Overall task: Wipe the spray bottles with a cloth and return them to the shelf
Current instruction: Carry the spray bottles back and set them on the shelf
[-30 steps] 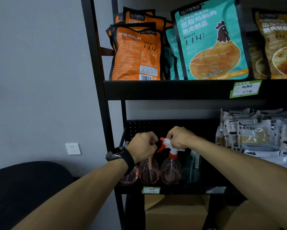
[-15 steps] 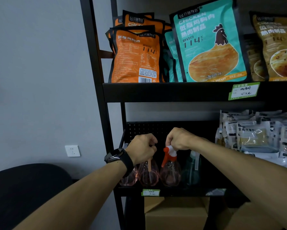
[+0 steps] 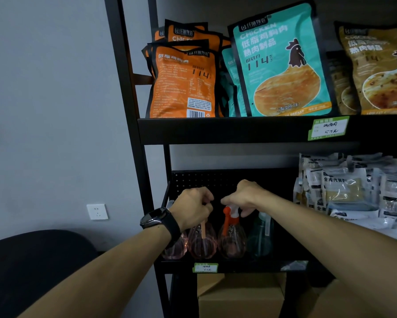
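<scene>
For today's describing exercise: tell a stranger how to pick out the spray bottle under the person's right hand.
Find the black shelf unit and look at its lower level, left of the pale packets. Four spray bottles stand there in a row. Yours is the pink bottle third from the left, under the right hand: only its orange-and-white trigger head shows, and a teal bottle stands to its right.

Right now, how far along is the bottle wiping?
Done: the pink spray bottles and a teal bottle stand in a row on the lower shelf.
In hand: the left hand grips one pink bottle's top; the right hand holds the orange-and-white sprayer beside it.
Left: unclear, as no cloth shows, so I cannot tell which are wiped.
</scene>
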`<act>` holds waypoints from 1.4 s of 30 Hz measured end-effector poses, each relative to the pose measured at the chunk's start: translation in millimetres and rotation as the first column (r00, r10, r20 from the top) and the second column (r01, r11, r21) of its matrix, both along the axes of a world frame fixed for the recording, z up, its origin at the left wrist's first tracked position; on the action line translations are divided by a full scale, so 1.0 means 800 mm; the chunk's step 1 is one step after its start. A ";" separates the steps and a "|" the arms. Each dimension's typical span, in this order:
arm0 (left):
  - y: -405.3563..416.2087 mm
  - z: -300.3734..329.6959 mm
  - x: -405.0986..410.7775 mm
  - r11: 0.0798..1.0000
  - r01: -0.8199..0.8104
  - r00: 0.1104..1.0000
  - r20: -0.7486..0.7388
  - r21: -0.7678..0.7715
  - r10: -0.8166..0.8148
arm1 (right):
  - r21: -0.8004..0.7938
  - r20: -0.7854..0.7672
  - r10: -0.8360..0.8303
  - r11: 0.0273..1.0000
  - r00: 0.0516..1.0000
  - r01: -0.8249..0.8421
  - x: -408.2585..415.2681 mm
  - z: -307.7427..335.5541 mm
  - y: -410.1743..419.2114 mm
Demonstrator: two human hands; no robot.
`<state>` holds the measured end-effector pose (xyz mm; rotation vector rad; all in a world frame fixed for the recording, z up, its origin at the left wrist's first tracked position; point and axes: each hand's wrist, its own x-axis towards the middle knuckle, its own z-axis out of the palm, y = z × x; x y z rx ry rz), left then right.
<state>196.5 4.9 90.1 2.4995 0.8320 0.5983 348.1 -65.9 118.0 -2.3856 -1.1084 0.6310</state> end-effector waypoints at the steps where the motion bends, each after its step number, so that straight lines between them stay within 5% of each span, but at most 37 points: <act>1: 0.000 0.000 0.000 1.000 -0.002 1.000 -0.002 0.002 0.002 | 0.007 -0.026 0.001 1.000 1.000 -0.001 -0.001 -0.001 0.000; 37: 0.001 -0.001 0.002 1.000 0.002 0.999 -0.040 0.001 -0.002 | -0.011 -0.144 0.041 0.999 0.989 -0.043 0.002 0.005 0.002; 42: -0.009 0.003 0.017 0.999 0.043 0.999 -0.009 0.026 -0.043 | 0.123 0.059 -0.068 0.991 0.996 0.060 0.028 0.022 -0.013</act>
